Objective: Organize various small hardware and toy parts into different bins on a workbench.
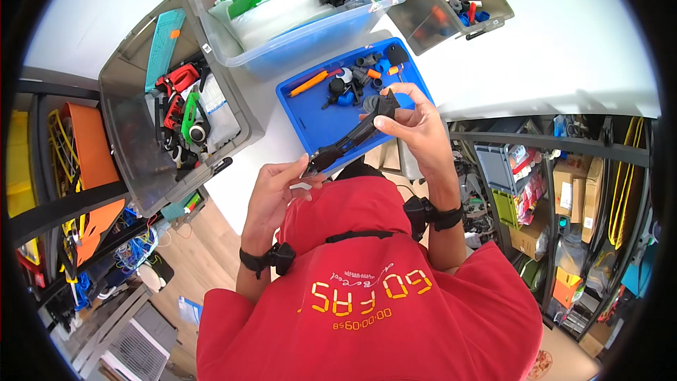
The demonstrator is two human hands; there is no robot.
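A long, dark object [349, 142] that looks like a plastic tool is held slantwise between both hands, over the near edge of a shallow blue tray [311, 123]. My right hand [415, 124] pinches its upper end between thumb and fingers. At its lower, partly clear end, my left hand [283, 185] grips with thumb and fingertips. What exactly the object is, I cannot tell. In the tray lie an orange pen-like tool [308, 83], grey pipe fittings [368, 59], a blue fitting [346, 99] and other small black and orange parts.
A clear bin [301, 45] with plastic bags stands behind the tray. At left is a grey bin [238, 116] of tools; another grey bin [428, 26] holds colourful fittings. Loaded shelves [555, 140] flank the white table [529, 74]. Black straps with small devices circle both wrists.
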